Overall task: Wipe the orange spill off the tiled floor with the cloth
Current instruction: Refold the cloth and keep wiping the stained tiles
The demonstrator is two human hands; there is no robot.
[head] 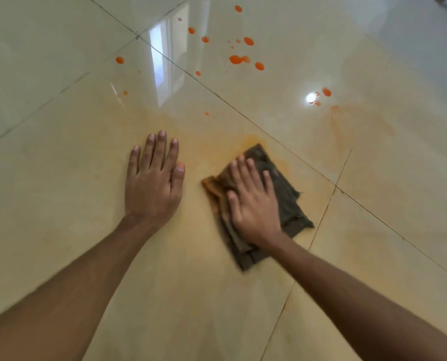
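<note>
Two hands are down on the floor (60, 178). The left hand (153, 183) lies flat on bare tile, fingers straight and close together, holding nothing. The right hand (253, 201) presses one cloth (282, 191) to the tile just beside the left, fingers straight and slightly spread, not curled round it.

The cloth is dark grey-brown, folded into a rough square with frayed edges. Its corner nearest the left hand is soaked orange.

More than a dozen round orange drops (236, 59) lie scattered well beyond both hands, one pair near a bright light reflection beyond the right hand. A pale orange smear (253, 140) touches the cloth's far corner and spreads thinly under and around both hands.

The tiles are large, glossy and cream. A dark grout line (217, 96) runs diagonally beyond the fingertips and passes to the right of the cloth. Open tile lies all round both hands.
</note>
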